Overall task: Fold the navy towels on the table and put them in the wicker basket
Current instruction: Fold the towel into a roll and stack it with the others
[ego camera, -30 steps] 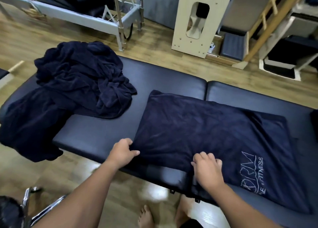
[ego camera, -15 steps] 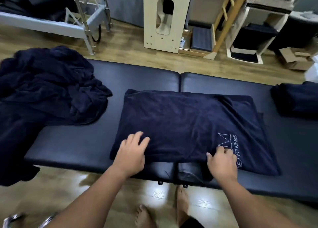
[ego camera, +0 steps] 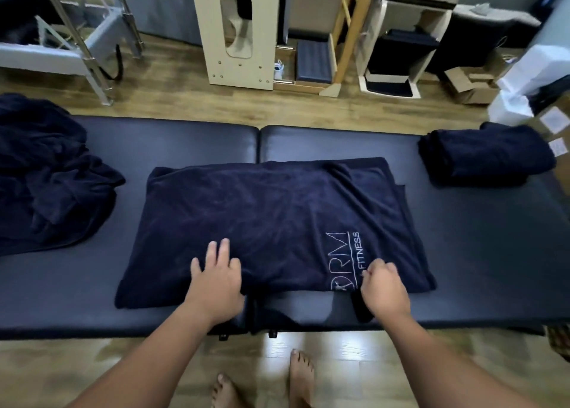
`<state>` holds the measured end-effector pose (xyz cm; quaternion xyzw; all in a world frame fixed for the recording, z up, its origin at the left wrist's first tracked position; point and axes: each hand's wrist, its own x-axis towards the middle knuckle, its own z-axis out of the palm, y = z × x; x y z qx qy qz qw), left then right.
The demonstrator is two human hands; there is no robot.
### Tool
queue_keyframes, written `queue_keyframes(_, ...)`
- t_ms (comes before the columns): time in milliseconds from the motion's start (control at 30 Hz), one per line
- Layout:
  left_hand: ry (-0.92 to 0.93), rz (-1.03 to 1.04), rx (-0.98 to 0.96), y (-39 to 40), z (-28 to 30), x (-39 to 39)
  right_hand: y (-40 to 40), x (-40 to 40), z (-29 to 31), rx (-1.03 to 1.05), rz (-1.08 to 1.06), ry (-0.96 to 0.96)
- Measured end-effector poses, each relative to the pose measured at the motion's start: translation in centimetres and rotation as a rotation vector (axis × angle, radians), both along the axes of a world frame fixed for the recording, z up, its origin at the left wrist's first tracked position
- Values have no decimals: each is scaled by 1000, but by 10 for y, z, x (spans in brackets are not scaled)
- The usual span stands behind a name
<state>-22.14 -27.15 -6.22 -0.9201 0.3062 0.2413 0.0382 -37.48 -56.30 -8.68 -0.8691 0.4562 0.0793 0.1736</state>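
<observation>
A navy towel (ego camera: 277, 219) with a white FITNESS logo lies spread flat, folded over once, in the middle of the dark padded table (ego camera: 493, 253). My left hand (ego camera: 216, 281) rests flat on its near left part, fingers straight. My right hand (ego camera: 382, 287) has its fingers curled over the towel's near edge by the logo and grips it. A heap of unfolded navy towels (ego camera: 46, 176) lies at the table's left end. A folded navy towel (ego camera: 484, 154) sits at the far right. A sliver of wicker basket (ego camera: 559, 340) shows at the right edge, below the table.
Beyond the table stand a grey metal frame (ego camera: 77, 47), a cream wooden panel (ego camera: 237, 31), a wooden ladder (ego camera: 345, 34) and a white shelf unit (ego camera: 401, 43). Cardboard boxes (ego camera: 468, 84) lie on the wooden floor at the right. My bare feet (ego camera: 262, 383) are below the table's near edge.
The view has swung right, bringing the folded towel and basket edge into sight. My left hand slid from the towel's left corner onto its surface. My right hand moved right to the logo.
</observation>
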Motion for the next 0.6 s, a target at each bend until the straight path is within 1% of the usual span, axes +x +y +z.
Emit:
queue_keyframes(67, 93, -101, -74, -25, 0, -5, -18, -4, 2, -30, -158, -49)
queue_keyframes(133, 169, -151, -46, -50, -4, -12, -38, -8, 2, -18, -275, -39)
queue_keyframes(200, 164, -199, -24, -72, -8, -17, -61, -12, -1, -4, -268, 15)
queue_keyframes(267, 150, -211, -44, -87, -5, -19, -79, -15, -1, -18, -201, 36)
queue_keyframes(367, 55, -242, -25, -110, 3, -14, -98, -10, 3, -41, -154, 48)
queue_keyframes(433, 14, -263, -13, -125, 8, -8, -101, -3, 4, -21, -172, 12)
queue_keyframes(500, 24, -254, -32, -142, 8, 0, -105, 6, 4, -3, -183, -56)
queue_keyframes(600, 25, -293, -20, -166, 6, 15, -114, 16, 1, -28, -179, -121)
